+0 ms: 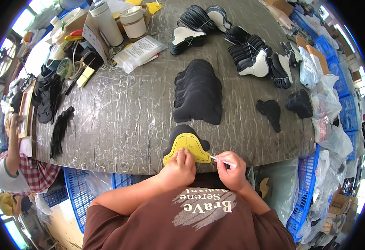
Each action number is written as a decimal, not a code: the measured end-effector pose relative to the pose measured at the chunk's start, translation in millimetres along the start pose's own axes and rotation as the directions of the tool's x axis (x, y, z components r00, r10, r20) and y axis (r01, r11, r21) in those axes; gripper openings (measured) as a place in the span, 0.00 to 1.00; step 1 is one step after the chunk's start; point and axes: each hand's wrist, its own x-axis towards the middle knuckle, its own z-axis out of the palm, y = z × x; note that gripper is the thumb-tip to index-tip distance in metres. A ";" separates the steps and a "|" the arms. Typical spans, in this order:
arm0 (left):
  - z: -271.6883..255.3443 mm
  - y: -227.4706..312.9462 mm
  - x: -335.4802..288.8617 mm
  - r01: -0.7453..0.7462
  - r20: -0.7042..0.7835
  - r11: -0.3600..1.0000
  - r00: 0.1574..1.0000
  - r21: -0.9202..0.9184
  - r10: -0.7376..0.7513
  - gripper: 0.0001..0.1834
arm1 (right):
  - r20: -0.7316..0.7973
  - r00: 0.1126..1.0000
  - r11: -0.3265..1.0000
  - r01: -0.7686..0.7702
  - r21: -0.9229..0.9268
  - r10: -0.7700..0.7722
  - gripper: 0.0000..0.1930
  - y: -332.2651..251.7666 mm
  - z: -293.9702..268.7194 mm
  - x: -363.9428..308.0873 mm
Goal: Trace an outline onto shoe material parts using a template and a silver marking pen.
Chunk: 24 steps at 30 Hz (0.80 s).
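A yellow curved template (pixel 191 143) with slots cut along its outline lies over a black shoe-upper piece (pixel 180 131) at the table's near edge. The black piece shows beyond the template's top and right side. My left hand (pixel 177 167) holds the template down, its fingertips bunched on the middle. In my right hand (pixel 232 171) is a slim white marking pen (pixel 228 162), pinched between the fingers. The pen's tip meets the template's lower right corner. Just beyond lies a fanned stack of black pieces (pixel 198 93).
Tied bundles of black and white pieces (pixel 255 60) lie at the far right. Loose black pieces (pixel 269 113) are nearer. A tumbler (pixel 106 23), a jar (pixel 133 23) and a plastic packet (pixel 138 53) stand or lie far left. Blue crates (pixel 303 187) flank me; another person (pixel 13 171) is at left.
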 end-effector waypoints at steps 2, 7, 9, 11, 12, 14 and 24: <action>0.1 -0.2 0.5 -0.002 0.000 1.000 1.000 -0.004 0.002 0.20 | 0.004 1.000 1.000 0.003 -0.007 -0.003 0.09 1.1 -1.5 -5.5; -0.2 -1.1 1.4 0.002 -0.004 1.000 1.000 -0.004 -0.002 0.20 | 0.052 0.997 0.997 0.066 -0.035 -0.064 0.10 -4.0 -2.4 -8.4; -0.1 -1.3 1.4 0.002 0.000 1.000 1.000 0.004 -0.002 0.20 | 0.061 0.995 0.996 0.086 -0.032 -0.084 0.10 -7.0 -2.7 -5.6; 0.6 -0.4 1.2 0.007 0.004 1.000 1.000 0.016 -0.007 0.20 | 0.119 0.987 0.991 0.112 -0.072 -0.103 0.10 -10.7 -4.6 0.6; 1.6 0.9 1.0 0.012 -0.003 1.000 1.000 0.024 -0.012 0.20 | 0.126 0.986 0.991 0.120 -0.064 -0.111 0.10 -14.2 -5.8 5.7; 2.0 2.7 1.2 0.030 -0.005 0.999 1.000 0.041 -0.030 0.20 | 0.173 0.985 1.000 0.010 0.019 -0.013 0.09 -23.9 -8.6 18.5; 3.7 13.7 6.0 -0.022 0.023 1.000 1.000 0.021 0.022 0.10 | 0.499 0.849 0.972 0.070 0.224 -0.176 0.04 -32.3 54.1 94.8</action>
